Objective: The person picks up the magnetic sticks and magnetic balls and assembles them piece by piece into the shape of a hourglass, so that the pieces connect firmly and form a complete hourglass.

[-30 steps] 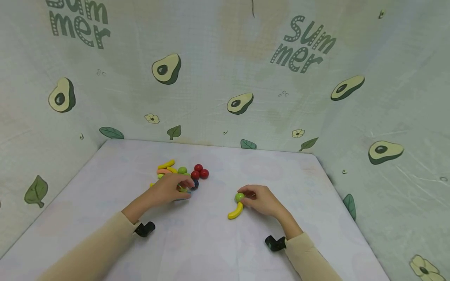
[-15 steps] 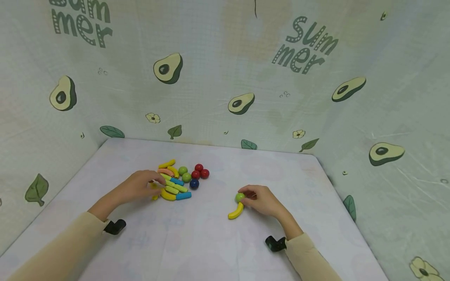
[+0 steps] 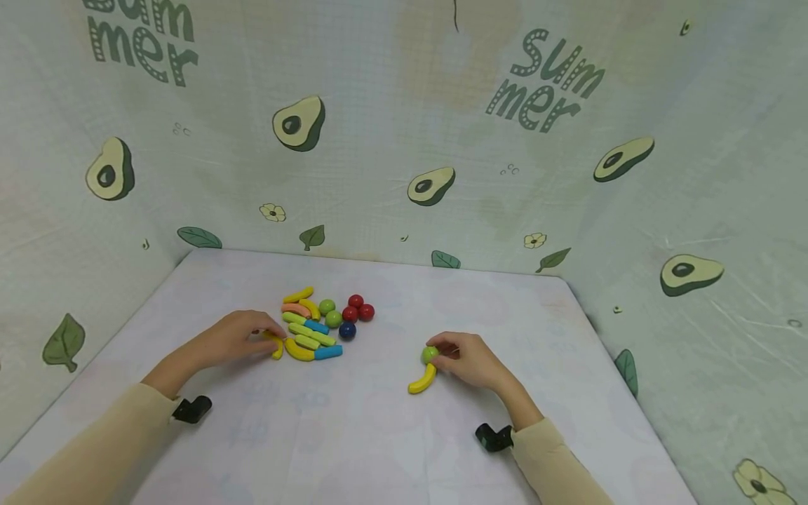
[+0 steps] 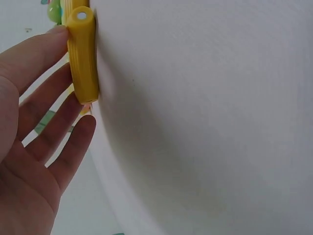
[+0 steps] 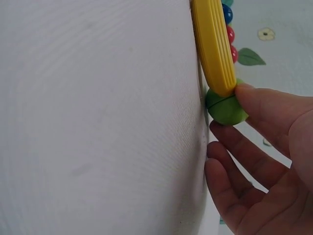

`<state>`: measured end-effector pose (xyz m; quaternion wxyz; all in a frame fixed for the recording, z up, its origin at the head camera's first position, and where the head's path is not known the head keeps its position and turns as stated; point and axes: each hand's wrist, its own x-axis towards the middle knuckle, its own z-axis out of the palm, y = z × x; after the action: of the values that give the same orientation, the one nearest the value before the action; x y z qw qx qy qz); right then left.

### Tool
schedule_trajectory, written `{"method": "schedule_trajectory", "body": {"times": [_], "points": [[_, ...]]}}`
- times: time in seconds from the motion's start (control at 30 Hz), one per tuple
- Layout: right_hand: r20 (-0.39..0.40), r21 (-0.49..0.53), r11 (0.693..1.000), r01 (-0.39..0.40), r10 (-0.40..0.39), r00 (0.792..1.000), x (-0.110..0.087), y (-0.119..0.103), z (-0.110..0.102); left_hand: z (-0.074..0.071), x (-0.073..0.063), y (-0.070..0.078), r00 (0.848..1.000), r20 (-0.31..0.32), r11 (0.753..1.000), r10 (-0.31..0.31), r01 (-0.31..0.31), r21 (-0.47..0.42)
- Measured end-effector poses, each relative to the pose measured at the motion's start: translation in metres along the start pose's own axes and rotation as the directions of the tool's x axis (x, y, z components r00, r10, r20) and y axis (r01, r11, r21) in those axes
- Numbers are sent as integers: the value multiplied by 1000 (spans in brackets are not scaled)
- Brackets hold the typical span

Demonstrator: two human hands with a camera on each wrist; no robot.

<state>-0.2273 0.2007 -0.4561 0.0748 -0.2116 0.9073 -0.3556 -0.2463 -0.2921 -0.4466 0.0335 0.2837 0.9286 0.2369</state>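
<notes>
Head view, lower centre of the frame: the right hand (image 3: 473, 361) pinches the green ball (image 3: 430, 354) against the yellow curved piece (image 3: 423, 380), while the left hand (image 3: 230, 340), fingers extended, touches a short yellow piece (image 3: 276, 345) left of centre; this piece is best slid flat along the table (image 3: 379, 435) with light fingertip pressure.
</notes>
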Motion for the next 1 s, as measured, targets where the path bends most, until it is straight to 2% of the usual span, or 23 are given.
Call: {"method": "schedule_trajectory", "body": {"times": [0.3,0.77,0.87,1.0], "points": [[-3,3,1000,-10,10,1000,0,-2,-1,-2,-4,-4,1000,-10,999,18,-17,33],[-4,8,1000,-8,8,1000,-1,-2,-1,-1,-5,-5,999,-20,999,-41,42,32],[-2,2,1000,-9,9,1000,-1,-1,-1,-1,-8,-7,998,-43,998,-49,50,28],[-5,3,1000,-7,7,1000,-1,-1,0,-4,-9,-4,995,-96,1000,-15,17,20]]}}
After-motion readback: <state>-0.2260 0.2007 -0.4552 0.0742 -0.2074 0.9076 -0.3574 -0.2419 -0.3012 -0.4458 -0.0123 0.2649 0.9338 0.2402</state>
